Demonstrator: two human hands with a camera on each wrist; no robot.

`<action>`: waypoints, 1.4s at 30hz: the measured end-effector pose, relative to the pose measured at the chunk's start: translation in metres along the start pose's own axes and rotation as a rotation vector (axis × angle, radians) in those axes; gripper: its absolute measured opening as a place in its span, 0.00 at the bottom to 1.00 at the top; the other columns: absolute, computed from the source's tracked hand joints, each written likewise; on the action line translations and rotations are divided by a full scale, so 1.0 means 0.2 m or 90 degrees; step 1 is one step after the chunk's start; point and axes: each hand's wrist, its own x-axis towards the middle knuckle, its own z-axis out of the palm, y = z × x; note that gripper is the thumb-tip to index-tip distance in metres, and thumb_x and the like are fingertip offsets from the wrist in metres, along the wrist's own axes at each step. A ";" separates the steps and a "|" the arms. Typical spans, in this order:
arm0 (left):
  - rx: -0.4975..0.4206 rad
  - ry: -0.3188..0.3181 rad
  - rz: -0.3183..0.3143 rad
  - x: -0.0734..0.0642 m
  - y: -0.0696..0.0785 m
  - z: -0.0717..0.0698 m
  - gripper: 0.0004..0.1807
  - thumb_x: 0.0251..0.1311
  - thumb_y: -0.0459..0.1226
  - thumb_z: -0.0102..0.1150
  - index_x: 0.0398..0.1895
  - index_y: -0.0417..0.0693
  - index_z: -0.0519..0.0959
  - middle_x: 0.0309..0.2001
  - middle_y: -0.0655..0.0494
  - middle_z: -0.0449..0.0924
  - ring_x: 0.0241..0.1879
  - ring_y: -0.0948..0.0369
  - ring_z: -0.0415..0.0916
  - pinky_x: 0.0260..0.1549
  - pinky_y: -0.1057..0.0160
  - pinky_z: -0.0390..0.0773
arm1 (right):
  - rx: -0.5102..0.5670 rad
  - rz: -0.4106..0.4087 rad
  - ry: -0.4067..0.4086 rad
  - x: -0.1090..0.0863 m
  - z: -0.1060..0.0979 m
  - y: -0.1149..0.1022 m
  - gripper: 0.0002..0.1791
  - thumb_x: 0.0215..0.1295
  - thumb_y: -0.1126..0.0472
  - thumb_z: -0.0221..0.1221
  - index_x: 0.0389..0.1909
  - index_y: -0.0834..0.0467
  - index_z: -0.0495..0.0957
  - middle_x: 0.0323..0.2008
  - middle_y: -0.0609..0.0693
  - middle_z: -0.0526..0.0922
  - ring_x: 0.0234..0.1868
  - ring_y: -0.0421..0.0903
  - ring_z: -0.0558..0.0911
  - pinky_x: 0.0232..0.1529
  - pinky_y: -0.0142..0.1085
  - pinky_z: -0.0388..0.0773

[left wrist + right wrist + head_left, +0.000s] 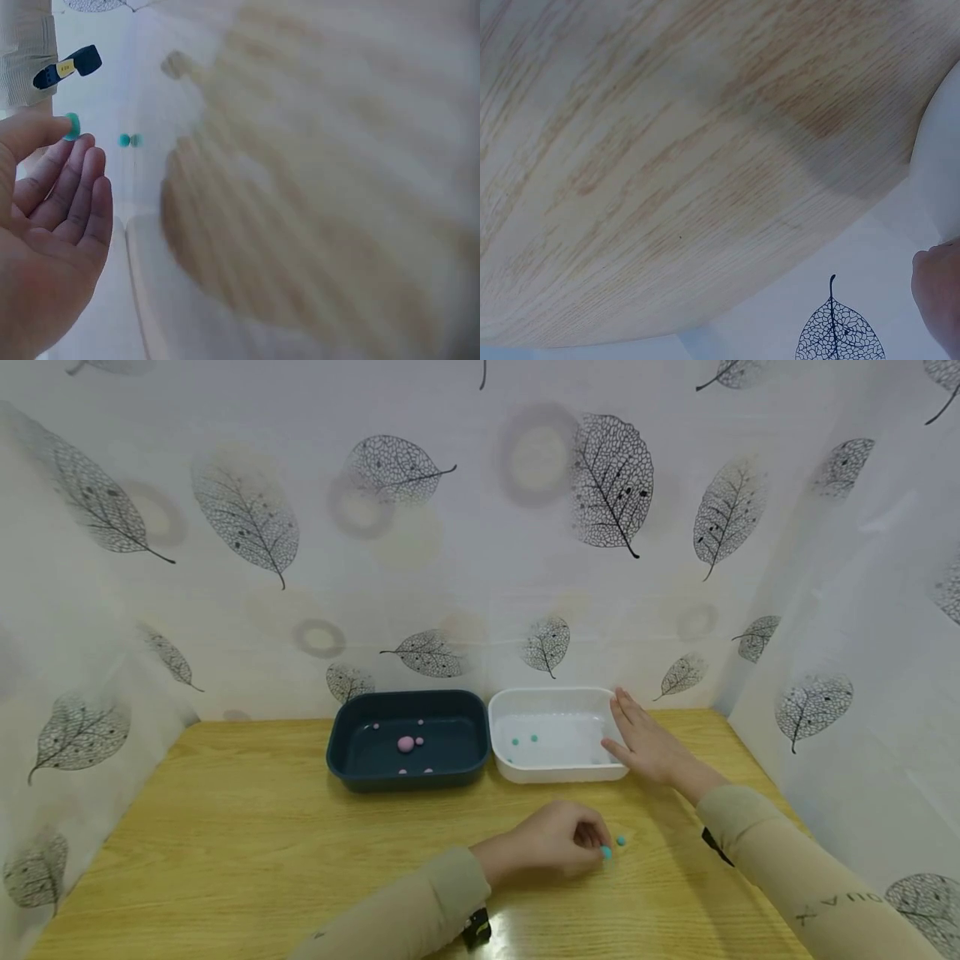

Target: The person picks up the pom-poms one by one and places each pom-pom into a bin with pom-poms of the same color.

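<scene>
My left hand [551, 839] is low over the table, thumb and fingertip pinching a small teal ball [71, 127]. Just beyond those fingertips another teal ball [621, 841] lies on the wood. My right hand [652, 747] rests at the right end of a white tray [558, 774], its fingers extended along the rim and the thumb over the near corner. A few teal balls [534, 738] lie inside this tray. In the right wrist view only part of the right hand [939, 296] shows, at the right edge.
A dark blue tray [408, 784] stands against the white one's left side, with several pink balls [406, 744] in it, one larger than the others. A leaf-patterned white curtain [465, 568] rises behind and beside the wooden table [225, 843].
</scene>
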 end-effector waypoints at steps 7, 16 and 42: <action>-0.006 0.030 0.015 0.01 0.00 -0.05 0.03 0.66 0.29 0.69 0.41 0.41 0.88 0.36 0.52 0.90 0.31 0.80 0.74 0.37 0.80 0.80 | 0.007 -0.001 0.000 0.00 -0.01 0.00 0.47 0.85 0.44 0.46 0.81 0.77 0.41 0.85 0.71 0.35 0.85 0.71 0.41 0.84 0.65 0.45; -0.039 0.050 0.032 0.02 0.00 -0.13 0.03 0.67 0.28 0.68 0.41 0.38 0.88 0.38 0.48 0.90 0.32 0.78 0.75 0.39 0.79 0.81 | -0.004 -0.002 0.005 0.00 0.00 0.00 0.47 0.84 0.44 0.46 0.81 0.77 0.42 0.85 0.72 0.36 0.85 0.71 0.42 0.84 0.65 0.46; 0.026 0.146 0.023 0.08 0.00 -0.42 0.05 0.71 0.32 0.67 0.44 0.41 0.88 0.40 0.47 0.90 0.34 0.73 0.77 0.41 0.77 0.80 | 0.008 0.001 0.004 0.00 0.00 -0.01 0.47 0.85 0.44 0.46 0.81 0.77 0.41 0.85 0.72 0.36 0.85 0.71 0.41 0.83 0.65 0.46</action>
